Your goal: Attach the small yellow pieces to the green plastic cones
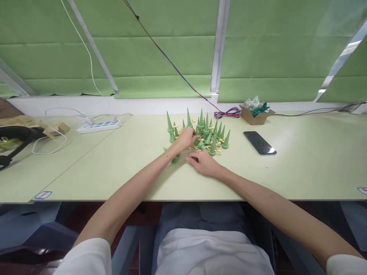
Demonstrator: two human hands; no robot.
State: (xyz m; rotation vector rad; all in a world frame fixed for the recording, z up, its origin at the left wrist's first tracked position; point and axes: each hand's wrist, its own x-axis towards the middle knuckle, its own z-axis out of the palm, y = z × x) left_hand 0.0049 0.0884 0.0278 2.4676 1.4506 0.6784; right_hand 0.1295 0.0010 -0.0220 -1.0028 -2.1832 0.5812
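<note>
A cluster of green plastic cone-shaped spikes (206, 128), several of them upright and some lying down, stands in the middle of the table, with small yellow valve-like pieces (218, 150) among them. My left hand (186, 138) reaches over the near left part of the cluster. Its fingers are curled down, and whatever they may hold is hidden. Closer to me, my right hand (204, 162) rests on the table just in front of the spikes. Thumb and fingers are closed together there, hiding anything between them. One green spike (174, 159) lies on its side beside my left wrist.
A black phone (259, 143) lies to the right. Behind it sits a small cardboard box (254, 116) with plastic wrap and green material, near a coiled red-blue cable (228, 113). At the left are a white power strip (99, 126) and a black object (17, 139) by cardboard pieces.
</note>
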